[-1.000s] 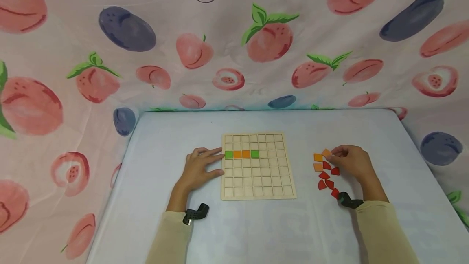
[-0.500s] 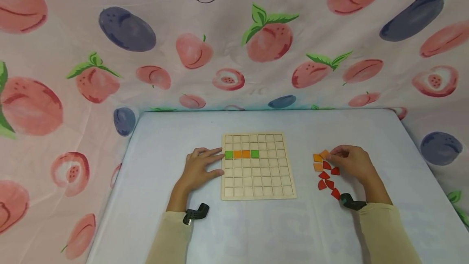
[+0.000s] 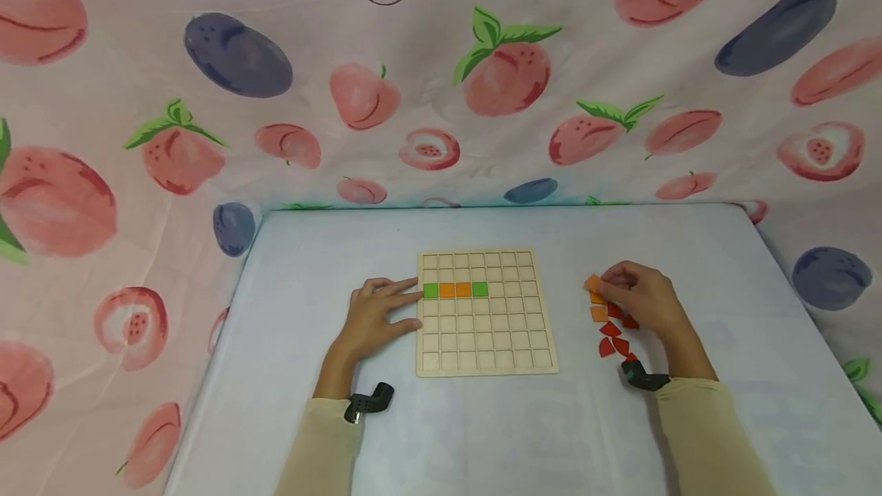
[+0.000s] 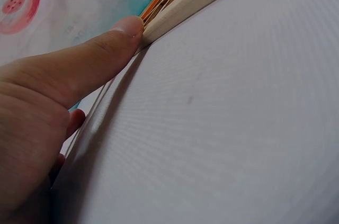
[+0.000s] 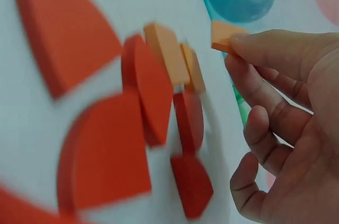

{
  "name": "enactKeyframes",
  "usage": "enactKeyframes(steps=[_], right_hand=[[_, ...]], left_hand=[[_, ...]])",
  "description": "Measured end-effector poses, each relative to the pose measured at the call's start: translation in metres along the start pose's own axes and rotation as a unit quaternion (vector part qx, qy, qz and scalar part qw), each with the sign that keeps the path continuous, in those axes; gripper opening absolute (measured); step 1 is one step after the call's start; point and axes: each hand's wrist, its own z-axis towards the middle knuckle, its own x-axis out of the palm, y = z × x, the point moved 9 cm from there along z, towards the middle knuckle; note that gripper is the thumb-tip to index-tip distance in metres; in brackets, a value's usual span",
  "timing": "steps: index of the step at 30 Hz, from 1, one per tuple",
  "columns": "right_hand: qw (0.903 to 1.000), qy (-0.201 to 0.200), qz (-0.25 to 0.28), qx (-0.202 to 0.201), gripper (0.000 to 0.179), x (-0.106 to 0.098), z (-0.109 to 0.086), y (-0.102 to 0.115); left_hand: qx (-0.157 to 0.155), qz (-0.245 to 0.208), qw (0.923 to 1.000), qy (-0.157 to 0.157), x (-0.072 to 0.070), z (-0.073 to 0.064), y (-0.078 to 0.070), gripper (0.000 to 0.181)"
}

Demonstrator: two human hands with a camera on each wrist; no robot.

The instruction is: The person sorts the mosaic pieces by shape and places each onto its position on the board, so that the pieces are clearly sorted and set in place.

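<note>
A wooden grid board (image 3: 485,343) lies flat mid-table, with green, orange, orange and green tiles side by side in one row from its left edge. My left hand (image 3: 374,318) rests at the board's left edge, fingers spread; in the left wrist view the thumb (image 4: 100,57) touches the board's side. To the right of the board, my right hand (image 3: 644,295) pinches an orange square tile (image 5: 225,34) between thumb and finger, held up off the table. Beneath it lie two orange tiles (image 3: 599,314) and several red quarter-round pieces (image 3: 610,329), some partly hidden by the hand.
A white cloth covers the table (image 3: 496,435). Behind and to the left hangs a fruit-patterned curtain (image 3: 427,37). Dark wrist cameras sit on both wrists, the right one (image 3: 644,376) low over the red pieces.
The right hand has lifted the orange tile and moved slightly left and away from me, over the other orange tiles. My left hand and the board stay put.
</note>
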Motion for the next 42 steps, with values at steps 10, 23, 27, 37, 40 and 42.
enactKeyframes(steps=[10,23,27,37,40,42], right_hand=[[0.9977,-0.019,0.044,-0.047,0.027,0.015,0.007,0.029],[0.9838,0.041,0.156,-0.079,0.032,0.05,0.014,0.056],[0.9807,0.058,0.168,-0.082,0.032,0.062,0.016,0.065],[0.9801,0.058,0.167,-0.09,0.024,0.082,0.018,0.088],[0.9776,0.059,0.181,-0.091,0.024,0.088,0.02,0.092],[0.9764,0.056,0.187,-0.093,0.024,0.091,0.021,0.094]], left_hand=[[-0.003,0.002,1.0,0.002,0.002,0.001,0.002,0.055],[-0.001,-0.001,1.0,0.003,0.001,0.0,0.0,0.055],[-0.001,0.0,1.0,0.001,0.0,0.0,0.0,0.055],[-0.001,-0.004,1.0,-0.002,0.0,0.0,0.0,0.054],[0.0,-0.004,1.0,-0.002,0.0,0.001,0.0,0.054],[0.002,-0.004,1.0,-0.003,0.0,0.0,0.0,0.055]])
